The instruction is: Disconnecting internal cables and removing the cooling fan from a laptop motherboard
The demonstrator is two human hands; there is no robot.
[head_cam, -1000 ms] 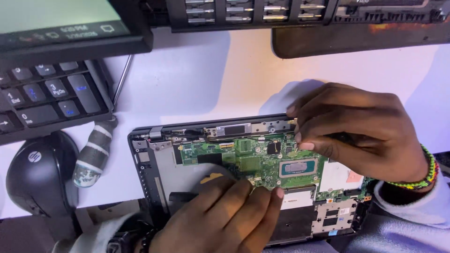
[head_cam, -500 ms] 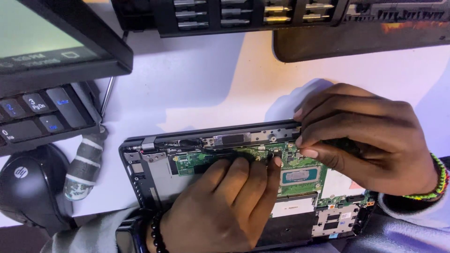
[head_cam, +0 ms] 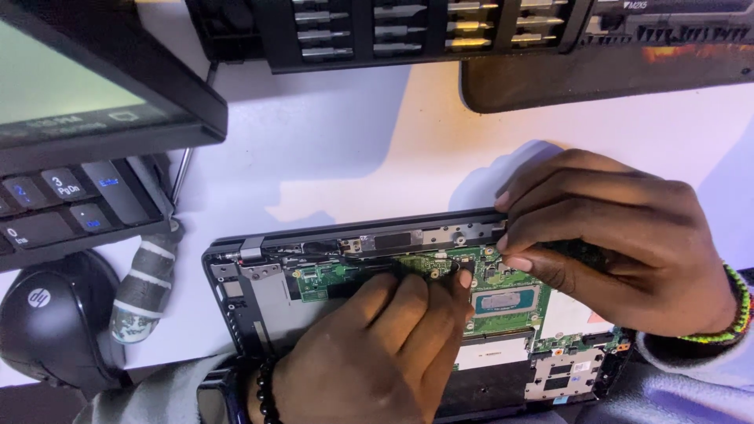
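The left hand (head_cam: 369, 353) lies flat on the open laptop (head_cam: 259, 314), palm down. Its fingers are close together and point up toward the far edge. One fingertip (head_cam: 465, 278) presses on the green board (head_cam: 510, 302) near the top. It is too small to tell if anything sits under that fingertip. A dark bead band (head_cam: 263, 392) goes around this wrist.

The right hand (head_cam: 620, 235) rests on the top right corner of the laptop. Its fingers are bent and bunched, with the tips pushing down on the board and on the back edge of the case. I cannot tell if they pinch anything. A bright bead band (head_cam: 734, 306) is on this wrist.

The laptop lies on the white table (head_cam: 353, 149), right in front of the person, with its cover off so the inside shows. A grey chip (head_cam: 506, 301) sits in the middle of the green board, between the two hands.

To the left, a screwdriver (head_cam: 149, 279) with a taped handle lies just beside the laptop. A black mouse (head_cam: 55, 322) is next to it. A black keyboard (head_cam: 71, 204) and a screen (head_cam: 86, 94) are above the mouse. At the far edge of the table is a black case of screwdriver bits (head_cam: 408, 31).
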